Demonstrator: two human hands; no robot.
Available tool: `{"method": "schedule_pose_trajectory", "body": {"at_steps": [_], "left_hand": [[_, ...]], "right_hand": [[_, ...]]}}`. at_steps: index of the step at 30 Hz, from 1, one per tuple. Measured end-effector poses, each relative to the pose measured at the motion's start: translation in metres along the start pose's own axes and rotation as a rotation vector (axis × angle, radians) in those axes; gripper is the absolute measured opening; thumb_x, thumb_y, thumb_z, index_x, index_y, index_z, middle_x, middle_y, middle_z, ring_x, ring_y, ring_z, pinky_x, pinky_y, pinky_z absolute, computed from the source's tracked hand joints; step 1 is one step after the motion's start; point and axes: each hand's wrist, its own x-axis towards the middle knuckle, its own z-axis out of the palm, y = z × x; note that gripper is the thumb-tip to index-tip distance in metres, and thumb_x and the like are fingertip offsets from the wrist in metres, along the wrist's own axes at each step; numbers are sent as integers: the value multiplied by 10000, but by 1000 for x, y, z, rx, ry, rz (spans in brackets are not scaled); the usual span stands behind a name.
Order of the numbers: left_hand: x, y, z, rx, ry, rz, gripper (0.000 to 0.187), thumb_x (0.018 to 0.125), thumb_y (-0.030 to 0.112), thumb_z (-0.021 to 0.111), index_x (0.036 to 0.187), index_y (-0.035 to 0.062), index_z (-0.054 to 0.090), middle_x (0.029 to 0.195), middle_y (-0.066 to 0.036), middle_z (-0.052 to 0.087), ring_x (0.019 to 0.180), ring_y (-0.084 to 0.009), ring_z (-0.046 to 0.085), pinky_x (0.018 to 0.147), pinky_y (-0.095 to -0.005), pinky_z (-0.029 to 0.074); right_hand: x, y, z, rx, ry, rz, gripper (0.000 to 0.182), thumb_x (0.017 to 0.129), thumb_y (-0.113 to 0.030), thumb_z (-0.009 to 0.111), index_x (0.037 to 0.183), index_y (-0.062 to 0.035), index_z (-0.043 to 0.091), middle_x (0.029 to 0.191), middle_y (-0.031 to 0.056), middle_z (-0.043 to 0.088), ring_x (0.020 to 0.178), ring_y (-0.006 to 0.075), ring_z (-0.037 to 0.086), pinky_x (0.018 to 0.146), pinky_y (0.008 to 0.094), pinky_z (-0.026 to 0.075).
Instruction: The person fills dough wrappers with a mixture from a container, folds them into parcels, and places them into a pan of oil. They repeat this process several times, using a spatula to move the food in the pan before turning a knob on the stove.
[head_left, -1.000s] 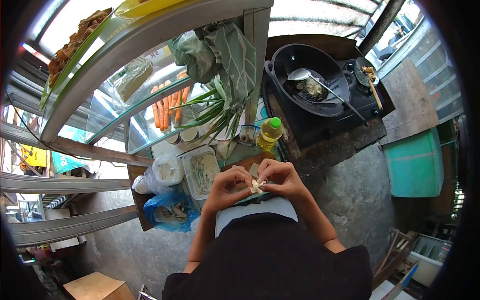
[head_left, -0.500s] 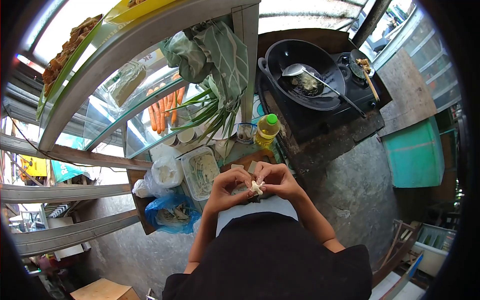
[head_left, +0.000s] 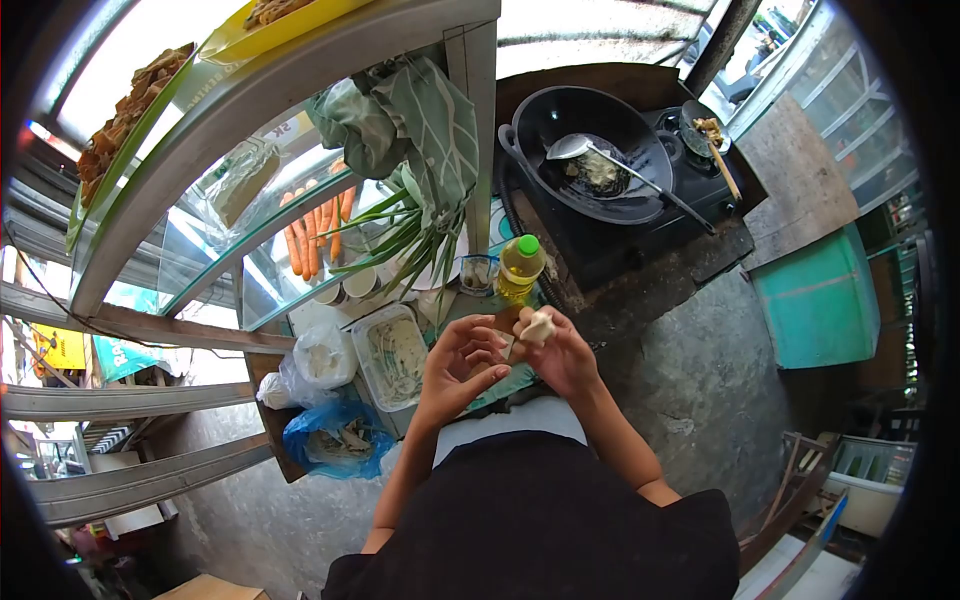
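Observation:
Between the finger and thumb of my right hand is a small piece of pale dough. To its left, my left hand has its fingers apart and curved, with nothing seen in its grip. A plastic tub with pale, smeared contents stands left of my left hand. Beyond my hands is an oil bottle with a green cap. A dark wok on the stove holds oil, a frying piece and a long-handled metal ladle.
A blue plastic bag and a white bag lie at the left. Carrots, green onions and a hanging cloth are by the glass case. A small pan sits on the stove's right; a green container stands beyond.
My hands have come apart. The dough piece has gone up and to the right in my right hand, and the fingers of my left hand have opened. The view has shifted slightly.

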Motion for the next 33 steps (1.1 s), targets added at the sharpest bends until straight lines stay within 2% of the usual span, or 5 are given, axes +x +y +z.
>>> {"method": "schedule_pose_trajectory", "body": {"at_steps": [7, 12, 17, 26, 33], "left_hand": [[-10, -12, -9, 58, 156, 29, 445, 734, -38, 666, 1135, 26, 485, 934, -43, 542, 877, -103, 530, 773, -231, 428], [-25, -21, -22, 112, 319, 22, 347, 765, -17, 630, 1090, 26, 518, 911, -37, 540, 862, -101, 526, 768, -229, 419], [-36, -27, -25, 71, 504, 23, 321, 775, -13, 620, 1078, 31, 523, 881, -25, 534, 848, -92, 512, 767, -222, 409], [-29, -35, -12, 88, 774, 35, 257, 797, 18, 613, 1042, 30, 535, 869, -11, 526, 824, -85, 500, 755, -212, 391], [-20, -36, -15, 85, 887, 23, 257, 799, 25, 612, 1044, 31, 534, 882, -11, 531, 836, -81, 494, 760, -207, 385]], "right_hand": [[40, -111, -26, -362, 241, -340, 197, 811, -104, 599, 989, -36, 552, 899, 62, 589, 713, 97, 550, 667, 261, 468], [92, -219, -50, -1199, 459, -432, 120, 764, -123, 665, 833, -29, 637, 713, -17, 591, 634, 33, 509, 561, 205, 403], [149, -284, -128, -2071, 578, -499, 212, 655, -241, 720, 725, -47, 668, 544, 23, 541, 508, 104, 504, 511, 264, 398], [251, -314, -204, -2230, 752, 30, 101, 627, -174, 640, 701, -112, 669, 717, 100, 655, 713, 229, 645, 676, 332, 500], [296, -299, -208, -2471, 605, 178, 108, 640, -164, 678, 737, -116, 668, 824, 118, 655, 821, 261, 634, 747, 350, 493]]}}
